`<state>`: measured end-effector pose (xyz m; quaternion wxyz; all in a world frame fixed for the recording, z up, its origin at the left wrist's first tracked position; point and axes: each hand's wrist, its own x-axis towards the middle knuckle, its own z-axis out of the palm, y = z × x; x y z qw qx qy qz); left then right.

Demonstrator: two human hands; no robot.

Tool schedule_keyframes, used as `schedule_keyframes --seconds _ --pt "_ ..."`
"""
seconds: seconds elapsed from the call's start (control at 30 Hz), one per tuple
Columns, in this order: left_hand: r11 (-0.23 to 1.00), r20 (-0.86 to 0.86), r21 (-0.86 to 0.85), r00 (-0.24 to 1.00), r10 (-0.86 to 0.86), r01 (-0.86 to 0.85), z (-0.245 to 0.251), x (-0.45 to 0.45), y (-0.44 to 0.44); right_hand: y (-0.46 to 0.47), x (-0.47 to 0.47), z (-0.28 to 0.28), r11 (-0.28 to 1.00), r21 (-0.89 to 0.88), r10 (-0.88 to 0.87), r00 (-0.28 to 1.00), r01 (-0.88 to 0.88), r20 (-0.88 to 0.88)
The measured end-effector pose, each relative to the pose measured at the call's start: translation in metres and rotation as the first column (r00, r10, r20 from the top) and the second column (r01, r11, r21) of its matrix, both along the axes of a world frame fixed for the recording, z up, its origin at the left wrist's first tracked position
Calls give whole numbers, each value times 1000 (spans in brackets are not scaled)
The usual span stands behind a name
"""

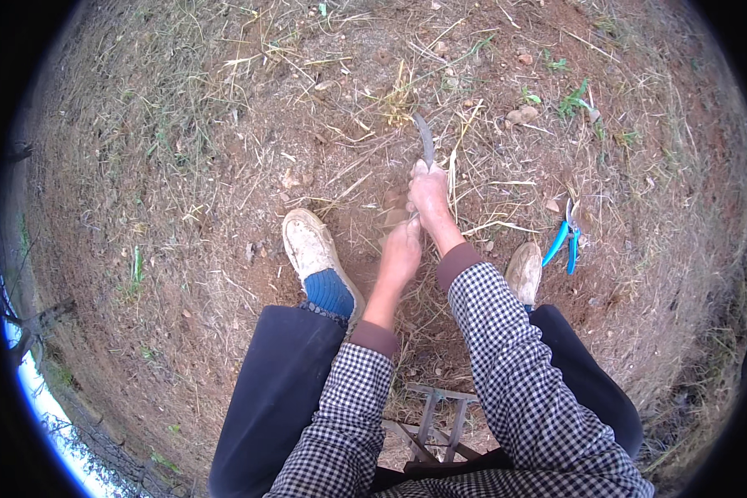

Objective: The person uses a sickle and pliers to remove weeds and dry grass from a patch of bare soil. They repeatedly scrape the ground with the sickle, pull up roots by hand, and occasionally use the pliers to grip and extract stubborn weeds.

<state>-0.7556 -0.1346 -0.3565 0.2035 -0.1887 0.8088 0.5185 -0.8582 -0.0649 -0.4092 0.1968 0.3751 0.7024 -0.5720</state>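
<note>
My right hand [429, 192] is closed around the near end of a tool with a curved metal blade [424, 138], perhaps a sickle. The blade points away from me, its tip beside a tuft of cut straw stubble [399, 103]. Just behind, and nearly touching the right hand, my left hand [402, 244] is in a fist. It seems to grip the rear of the same tool, though the fingers hide most of that part. A blurred brownish patch [393, 218] shows left of the hands; I cannot tell what it is.
Blue-handled pruning shears [563, 239] lie spread on the soil beside my right shoe [524, 271]. My left shoe [308, 243] stands left of the hands. A wooden stool [439, 417] is beneath me. Dry grass, stones [521, 116] and weeds [574, 101] cover the reddish ground.
</note>
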Motion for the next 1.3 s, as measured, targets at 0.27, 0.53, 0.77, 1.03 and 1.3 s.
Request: schedule_keyframes --seconds 0.27,0.53,0.77,1.03,1.3 --pt "987 193 83 974 120 -139 -26 -19 2 -6 -23 -21 981 105 173 980 -163 -103" --pt "982 130 -186 991 -22 46 35 -15 0 -12 0 24 978 -202 -61 997 50 -49" --pt "994 25 -109 1000 18 -15 5 -32 2 -7 -2 1 916 -367 -176 984 165 3" --pt "988 48 -149 997 57 -50 16 -9 -1 -15 6 -18 990 -142 -20 982 -7 -190" --pt "977 444 -171 895 -36 124 82 124 52 35 158 82 932 -284 -177 966 227 189"
